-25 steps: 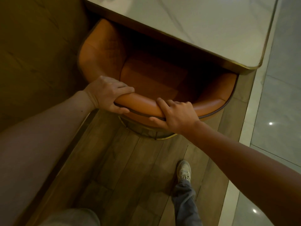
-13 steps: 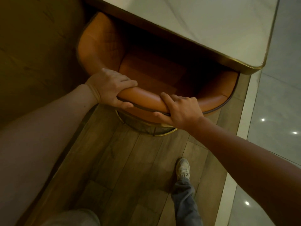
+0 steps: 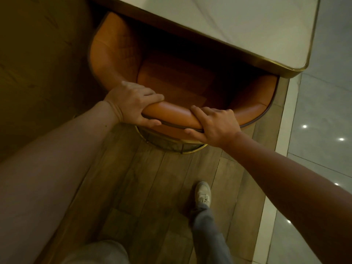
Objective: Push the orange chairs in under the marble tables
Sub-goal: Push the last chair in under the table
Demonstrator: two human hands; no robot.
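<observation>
At centre frame sits the orange chair [image 3: 118, 60], a curved padded tub with dark piping and a brass ring base, its seat partly beneath the marble table [image 3: 247, 25] at upper right. Left hand [image 3: 131, 103] and right hand [image 3: 215, 124] both wrap curled fingers over its backrest rim.

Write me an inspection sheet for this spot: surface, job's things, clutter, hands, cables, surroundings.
Surface: marble table, brass-edged, overhanging the chair's seat.
Job's things: orange chair, seat partly under the table, curved backrest outside it.
Clutter: nothing seen.
Hands: left hand and right hand each grip the backrest's top rim.
Cables: nothing seen.
Surroundings: wood plank floor under the chair; glossy tile floor to the right; the person's shoe on the planks.
</observation>
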